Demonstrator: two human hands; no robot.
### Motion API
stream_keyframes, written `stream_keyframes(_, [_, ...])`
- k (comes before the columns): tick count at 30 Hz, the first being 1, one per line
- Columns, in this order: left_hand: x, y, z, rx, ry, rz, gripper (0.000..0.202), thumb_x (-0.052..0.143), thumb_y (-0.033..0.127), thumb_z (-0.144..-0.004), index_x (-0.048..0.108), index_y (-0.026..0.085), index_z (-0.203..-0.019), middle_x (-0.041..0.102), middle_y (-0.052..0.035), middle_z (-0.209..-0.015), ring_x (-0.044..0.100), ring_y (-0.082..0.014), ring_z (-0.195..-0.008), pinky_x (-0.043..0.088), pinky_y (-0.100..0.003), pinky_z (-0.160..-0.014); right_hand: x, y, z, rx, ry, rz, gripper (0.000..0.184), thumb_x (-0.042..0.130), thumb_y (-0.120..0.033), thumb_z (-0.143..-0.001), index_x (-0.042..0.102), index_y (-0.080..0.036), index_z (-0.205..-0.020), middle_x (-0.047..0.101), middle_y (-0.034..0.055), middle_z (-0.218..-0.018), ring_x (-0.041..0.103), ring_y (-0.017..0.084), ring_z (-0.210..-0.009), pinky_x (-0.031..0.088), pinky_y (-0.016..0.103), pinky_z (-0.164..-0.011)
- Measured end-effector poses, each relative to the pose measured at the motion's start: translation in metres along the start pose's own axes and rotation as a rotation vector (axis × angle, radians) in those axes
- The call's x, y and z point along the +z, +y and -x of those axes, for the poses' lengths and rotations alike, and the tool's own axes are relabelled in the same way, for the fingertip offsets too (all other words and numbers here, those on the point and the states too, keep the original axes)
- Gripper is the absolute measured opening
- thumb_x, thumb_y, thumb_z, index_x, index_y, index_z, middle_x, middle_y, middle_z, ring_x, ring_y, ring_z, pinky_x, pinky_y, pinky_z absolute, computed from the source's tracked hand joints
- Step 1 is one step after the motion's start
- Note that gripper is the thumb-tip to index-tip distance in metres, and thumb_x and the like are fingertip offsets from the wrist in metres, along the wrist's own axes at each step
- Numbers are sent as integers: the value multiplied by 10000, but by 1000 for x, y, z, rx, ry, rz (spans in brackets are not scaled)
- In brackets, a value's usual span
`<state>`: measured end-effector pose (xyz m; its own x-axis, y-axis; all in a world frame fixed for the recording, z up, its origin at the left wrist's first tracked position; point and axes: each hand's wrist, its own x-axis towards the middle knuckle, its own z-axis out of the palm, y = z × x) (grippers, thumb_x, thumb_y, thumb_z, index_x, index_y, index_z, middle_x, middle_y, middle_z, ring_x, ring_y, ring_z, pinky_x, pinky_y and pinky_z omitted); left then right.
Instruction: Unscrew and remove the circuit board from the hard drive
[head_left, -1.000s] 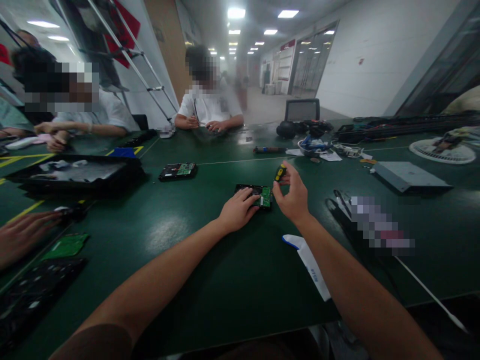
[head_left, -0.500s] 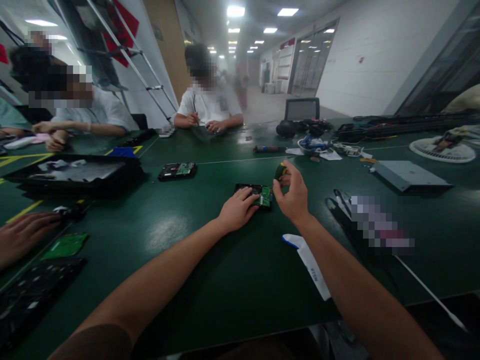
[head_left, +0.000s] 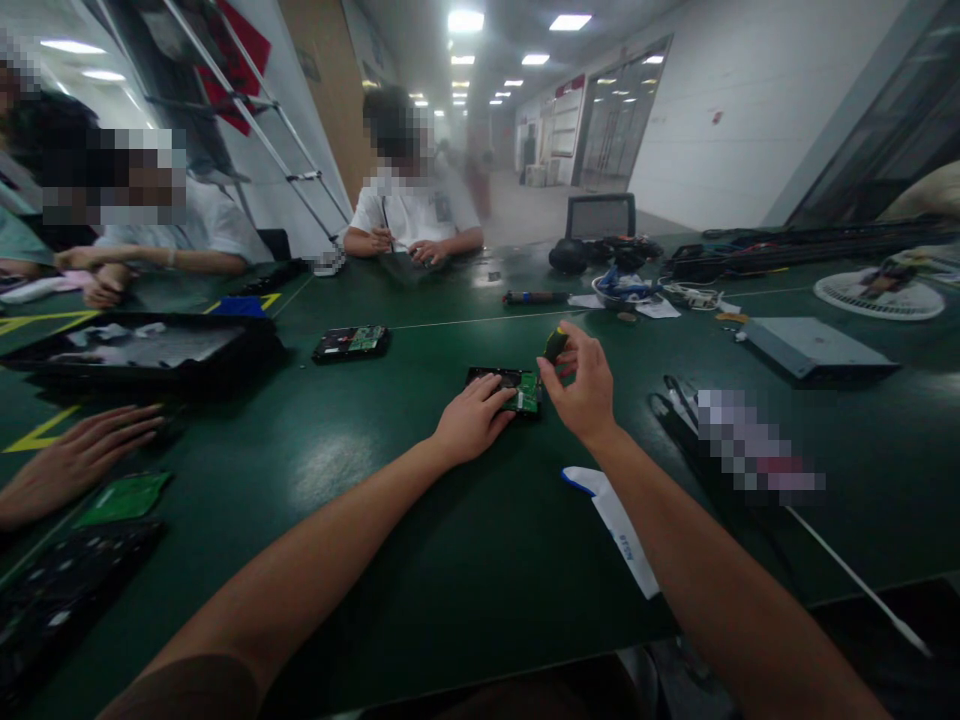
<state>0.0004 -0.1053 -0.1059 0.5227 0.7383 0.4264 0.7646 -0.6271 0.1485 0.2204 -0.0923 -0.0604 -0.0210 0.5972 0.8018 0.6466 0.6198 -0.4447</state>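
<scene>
A hard drive with a green circuit board lies on the green table in front of me. My left hand holds it down, fingers over its top and the thumb by its near edge. Just right of the drive, my right hand is closed round a screwdriver with a dark and yellow handle. The handle leans, and I cannot make out the shaft or where its tip is. A white and blue wrapper lies partly beneath my right forearm.
Another hard drive lies farther left, near a black tray. A co-worker's hand reaches in at left beside a green circuit board. At right lie a grey metal box and a white round grille. A person sits opposite.
The co-worker's hand at left has moved up and to the right. My hands keep nearly the same pose, and the screwdriver handle leans slightly differently. The whole view has shifted a little.
</scene>
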Motion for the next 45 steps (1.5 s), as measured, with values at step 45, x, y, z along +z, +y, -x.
stream_keyframes(45, [-2,2,0,2,1,-13,442,515,409,-1022,606,192,-1396,527,-143,-1526,449,-310,-1464,379,-512,-1216,-4,-5,-5,-55,32,6,469,483,-314,-1019,471,-298,-1488,610,116,-1315,629,257,-1137,622,461,-901])
